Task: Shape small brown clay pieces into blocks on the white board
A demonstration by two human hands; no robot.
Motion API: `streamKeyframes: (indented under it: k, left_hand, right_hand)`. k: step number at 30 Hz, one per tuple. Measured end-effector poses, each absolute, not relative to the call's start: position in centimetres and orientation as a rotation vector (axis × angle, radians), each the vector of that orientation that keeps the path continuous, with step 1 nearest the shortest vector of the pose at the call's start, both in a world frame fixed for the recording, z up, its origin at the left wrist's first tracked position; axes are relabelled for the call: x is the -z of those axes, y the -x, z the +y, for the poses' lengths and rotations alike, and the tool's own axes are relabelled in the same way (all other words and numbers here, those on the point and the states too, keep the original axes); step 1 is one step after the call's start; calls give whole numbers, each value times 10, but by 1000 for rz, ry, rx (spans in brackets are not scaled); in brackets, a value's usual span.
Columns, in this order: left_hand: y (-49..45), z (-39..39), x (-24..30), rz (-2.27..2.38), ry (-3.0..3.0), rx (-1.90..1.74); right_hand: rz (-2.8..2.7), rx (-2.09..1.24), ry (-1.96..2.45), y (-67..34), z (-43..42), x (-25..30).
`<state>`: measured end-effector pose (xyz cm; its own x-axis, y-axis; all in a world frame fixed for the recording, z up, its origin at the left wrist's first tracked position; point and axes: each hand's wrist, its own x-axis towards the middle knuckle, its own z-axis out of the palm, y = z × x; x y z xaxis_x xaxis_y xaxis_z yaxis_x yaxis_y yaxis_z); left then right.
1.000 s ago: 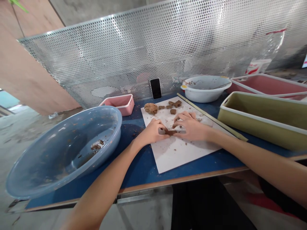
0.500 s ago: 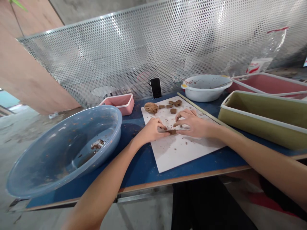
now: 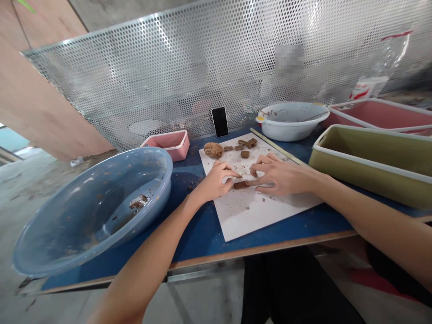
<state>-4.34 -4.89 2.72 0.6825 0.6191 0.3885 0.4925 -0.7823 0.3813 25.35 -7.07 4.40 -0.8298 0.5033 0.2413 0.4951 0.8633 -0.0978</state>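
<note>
Both my hands rest on a white board [image 3: 256, 211] lying on the blue table [image 3: 199, 238]. A small flat brown clay piece [image 3: 240, 184] lies between them. My left hand [image 3: 218, 181] has its fingers curled, fingertips touching the piece's left end. My right hand [image 3: 281, 176] pinches its right end with thumb and fingers. Farther back on the board sit a rough brown clay lump [image 3: 213, 149] and several small brown clay blocks [image 3: 245, 146].
A big blue basin [image 3: 91, 207] with clay scraps fills the left. A small pink tray [image 3: 168, 141], a black phone [image 3: 219, 121], a white bowl [image 3: 292, 120], a wooden stick [image 3: 278, 148], an olive tray [image 3: 371, 157] and a pink tray [image 3: 381, 114] stand before a perforated metal screen [image 3: 202, 67].
My right hand has lifted off the clay piece, going from lying flat over it to pinching its end, so the piece now shows. The view has shifted slightly.
</note>
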Motion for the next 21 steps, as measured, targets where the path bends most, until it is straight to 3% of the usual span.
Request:
streamKeyframes:
  k: [6, 21]
  left_hand:
    - [42, -51, -29, 876, -2679, -722]
    - [41, -48, -29, 1043, -2628, -840]
  right_hand:
    - [-2869, 200, 646, -254, -71, -46]
    - [-2854, 59, 654, -254, -68, -35]
